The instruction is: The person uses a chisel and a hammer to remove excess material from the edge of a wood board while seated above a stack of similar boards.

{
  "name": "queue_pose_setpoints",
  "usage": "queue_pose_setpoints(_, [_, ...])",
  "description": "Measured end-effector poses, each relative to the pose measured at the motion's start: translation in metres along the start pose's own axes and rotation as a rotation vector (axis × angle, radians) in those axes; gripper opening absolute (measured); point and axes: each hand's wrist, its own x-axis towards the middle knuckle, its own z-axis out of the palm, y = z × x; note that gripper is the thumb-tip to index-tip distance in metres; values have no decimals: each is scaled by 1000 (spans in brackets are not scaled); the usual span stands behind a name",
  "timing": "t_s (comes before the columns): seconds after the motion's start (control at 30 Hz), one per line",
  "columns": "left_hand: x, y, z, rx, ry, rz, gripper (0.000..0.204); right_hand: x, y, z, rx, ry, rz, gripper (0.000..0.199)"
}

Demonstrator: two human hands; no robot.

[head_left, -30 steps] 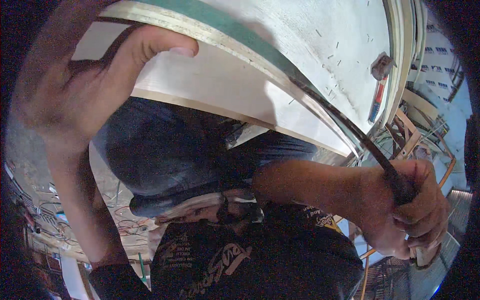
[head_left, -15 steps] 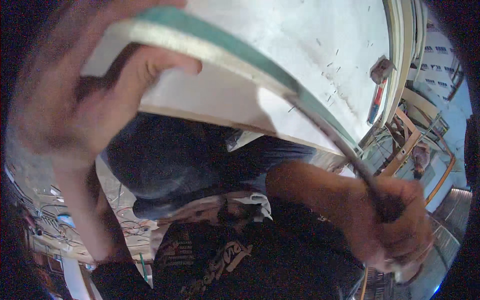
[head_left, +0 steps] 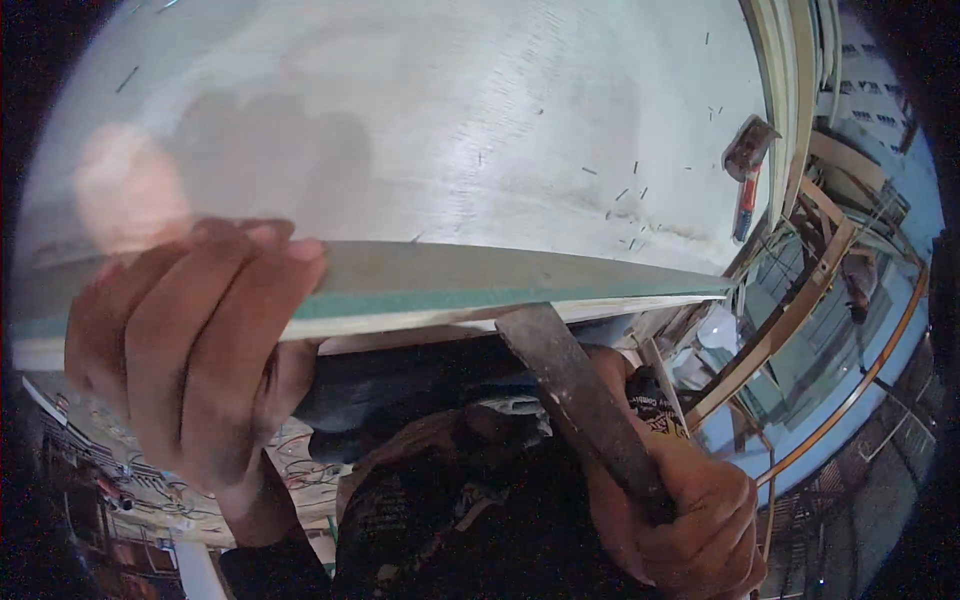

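My left hand [head_left: 190, 350] is closed around the near edge of a thin board [head_left: 420, 300] with a green stripe and pale layers. Its fingers lie over the top while the thumb is mostly hidden underneath. In my right hand [head_left: 690, 520] is a flat, dark grey metal file [head_left: 585, 400], gripped by its lower end. The file slants up and left, its far tip right at the board's edge; I cannot tell whether it touches.
Beyond the edge spreads a pale, whitish work surface [head_left: 420, 130] strewn with several small dark nails or staples. A hammer [head_left: 748, 180] with a rusty head and red-blue handle lies at its right. Wooden frames [head_left: 780, 350] stand farther right; cables [head_left: 290, 450] trail at lower left.
The board's edge has swung down from a tilt to nearly level. My left hand has come lower with it. My right hand has moved left and down, and the file points more steeply up-left.
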Motion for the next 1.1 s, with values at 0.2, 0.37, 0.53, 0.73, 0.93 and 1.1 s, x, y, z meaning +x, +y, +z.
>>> queue_pose_setpoints(0.2, [1,0,1,3,-14,35,31,8,7,-2,-108,49,-4,23])
queue_pose_setpoints(0.37, [-7,-13,1,11,35,154,31,6,9,1,-161,34,18,23])
queue_pose_setpoints(0.53, [-18,-43,11,95,80,400,30,7,7,4,-200,24,16,23])
queue_pose_setpoints(0.73, [-5,-38,-17,78,-385,244,32,4,14,-2,-213,22,50,24])
queue_pose_setpoints(0.93, [-1,-12,4,17,61,164,30,6,19,-6,-196,65,93,26])
queue_pose_setpoints(1.1, [-12,-16,8,-28,87,193,26,6,21,-8,-205,36,116,27])
